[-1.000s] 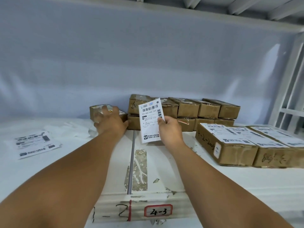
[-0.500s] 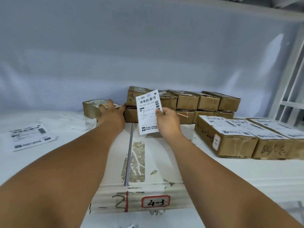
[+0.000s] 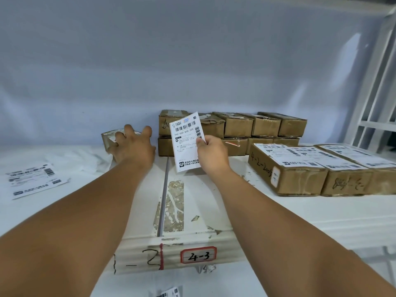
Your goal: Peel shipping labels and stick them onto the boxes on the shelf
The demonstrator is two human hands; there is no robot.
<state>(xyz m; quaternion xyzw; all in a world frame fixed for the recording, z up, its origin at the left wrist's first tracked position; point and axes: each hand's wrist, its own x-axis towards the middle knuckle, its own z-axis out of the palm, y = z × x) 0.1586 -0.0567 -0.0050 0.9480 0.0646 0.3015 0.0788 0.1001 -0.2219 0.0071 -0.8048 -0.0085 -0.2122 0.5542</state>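
Pinching label (image 3: 185,142) in right hand (image 3: 212,154), long axis near-vertical.

A white shipping label (image 3: 186,142), printed with barcodes and Chinese text, stands upright with a slight tilt, pinched at its right edge by the right hand (image 3: 211,154). Just behind the pinch sits a two-layer stack of plain brown cartons (image 3: 240,127). Near it to the right, a row of longer cartons (image 3: 287,179) lies side by side, labels already on top and handwriting on the ends. Left of the pinch, the left hand (image 3: 132,146) rests with fingers spread on a small carton (image 3: 107,141) whose top seems labelled. Well left lie loose label sheets (image 3: 32,180).
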